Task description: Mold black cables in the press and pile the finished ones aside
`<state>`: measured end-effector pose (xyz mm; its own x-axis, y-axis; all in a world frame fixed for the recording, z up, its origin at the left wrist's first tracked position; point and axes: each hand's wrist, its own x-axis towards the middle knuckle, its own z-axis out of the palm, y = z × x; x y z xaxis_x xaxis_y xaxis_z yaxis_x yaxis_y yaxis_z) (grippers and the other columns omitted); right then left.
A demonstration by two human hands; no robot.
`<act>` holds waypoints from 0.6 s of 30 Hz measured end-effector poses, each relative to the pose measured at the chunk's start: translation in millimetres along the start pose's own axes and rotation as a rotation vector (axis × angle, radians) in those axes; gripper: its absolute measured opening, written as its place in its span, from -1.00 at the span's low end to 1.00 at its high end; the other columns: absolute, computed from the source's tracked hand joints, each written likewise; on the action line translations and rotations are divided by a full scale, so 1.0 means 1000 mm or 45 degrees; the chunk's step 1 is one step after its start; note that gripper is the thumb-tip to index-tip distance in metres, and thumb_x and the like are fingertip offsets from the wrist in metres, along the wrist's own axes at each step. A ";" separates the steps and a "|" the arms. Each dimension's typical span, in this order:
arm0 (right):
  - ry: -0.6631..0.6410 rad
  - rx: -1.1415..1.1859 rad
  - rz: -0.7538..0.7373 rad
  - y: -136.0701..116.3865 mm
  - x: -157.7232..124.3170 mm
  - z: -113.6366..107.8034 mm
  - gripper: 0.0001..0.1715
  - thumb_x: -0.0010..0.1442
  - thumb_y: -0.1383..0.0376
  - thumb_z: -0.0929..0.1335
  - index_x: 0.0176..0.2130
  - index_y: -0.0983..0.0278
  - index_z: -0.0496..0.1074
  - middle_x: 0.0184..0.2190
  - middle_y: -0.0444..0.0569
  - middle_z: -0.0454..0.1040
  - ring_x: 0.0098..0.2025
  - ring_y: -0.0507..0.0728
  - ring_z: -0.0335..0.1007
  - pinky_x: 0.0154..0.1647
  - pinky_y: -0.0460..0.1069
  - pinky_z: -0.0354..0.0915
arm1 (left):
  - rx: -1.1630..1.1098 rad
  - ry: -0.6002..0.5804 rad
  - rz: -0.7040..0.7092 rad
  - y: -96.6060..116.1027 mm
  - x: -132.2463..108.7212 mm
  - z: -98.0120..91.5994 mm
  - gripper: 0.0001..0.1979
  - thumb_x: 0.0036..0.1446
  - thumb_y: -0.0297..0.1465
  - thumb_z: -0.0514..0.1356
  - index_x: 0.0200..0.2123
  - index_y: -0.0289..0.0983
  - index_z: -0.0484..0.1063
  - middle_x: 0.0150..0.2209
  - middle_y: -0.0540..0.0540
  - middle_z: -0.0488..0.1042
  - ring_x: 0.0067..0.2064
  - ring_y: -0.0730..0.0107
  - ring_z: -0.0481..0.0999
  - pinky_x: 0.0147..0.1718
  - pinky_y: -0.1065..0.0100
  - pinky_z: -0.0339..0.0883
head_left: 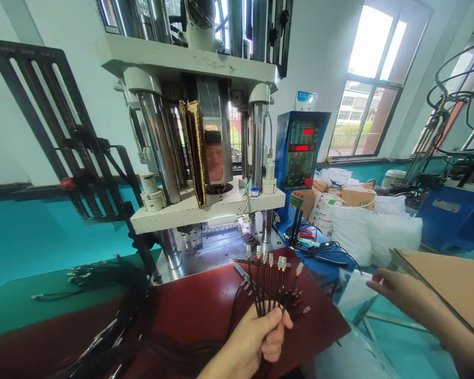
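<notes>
My left hand (256,331) is shut on a fan of several black cables (266,287), each tipped with a metal connector pointing up and away from me. Behind them lies a dark red mat (205,300) on the bench. A large tangled heap of similar black cables (118,310) sits on the mat's left side. My right hand (403,295) is out at the right, fingers extended, holding nothing I can see. It is next to the dark edge of a cardboard sheet (446,284), and I cannot tell whether it touches.
A vertical press machine (189,173) with steel columns stands straight ahead, its blue control box (300,150) showing red digits. A blue bench with cables and tools (319,252) lies to its right. White sacks (359,231) and cartons are behind. A dark metal frame (63,131) stands at left.
</notes>
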<state>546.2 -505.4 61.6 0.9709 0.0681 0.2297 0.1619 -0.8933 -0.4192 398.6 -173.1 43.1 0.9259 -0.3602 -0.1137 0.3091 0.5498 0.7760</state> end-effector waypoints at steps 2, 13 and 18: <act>-0.088 -0.123 0.039 0.011 -0.013 0.008 -0.76 -0.11 0.06 0.37 -0.48 0.16 0.42 -0.52 0.14 0.48 -0.51 0.24 0.37 -0.52 0.05 0.11 | 0.008 -0.003 -0.003 0.001 0.001 0.000 -0.71 0.02 -0.22 0.17 -0.43 -0.38 0.33 -0.70 0.15 0.02 -0.70 0.72 -0.09 -0.68 0.49 -0.27; -0.689 -0.096 -0.762 -0.153 -0.060 0.111 -0.38 -0.07 0.34 0.24 0.03 0.39 0.27 -0.09 0.20 0.40 -0.12 0.32 0.36 -0.15 0.10 0.26 | -0.066 0.049 0.219 0.021 -0.003 -0.010 -0.73 0.01 -0.23 0.19 -0.44 -0.37 0.32 -0.72 0.16 0.02 -0.72 0.71 -0.06 -0.71 0.51 -0.21; -0.758 -0.164 -0.838 -0.155 -0.052 0.134 -0.36 -0.11 0.38 0.21 0.02 0.13 0.30 -0.10 0.04 0.44 -0.12 0.31 0.38 -0.13 0.11 0.29 | -0.162 0.389 0.816 0.098 -0.041 -0.033 -0.72 -0.07 -0.24 0.26 -0.48 -0.33 0.29 -0.72 0.19 -0.04 -0.72 0.71 -0.09 -0.71 0.54 -0.21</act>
<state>494.6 -310.8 -2.6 0.6251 0.7714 -0.1196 0.7319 -0.6324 -0.2537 398.4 -79.3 103.5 0.9474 0.2792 0.1566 -0.3093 0.6726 0.6722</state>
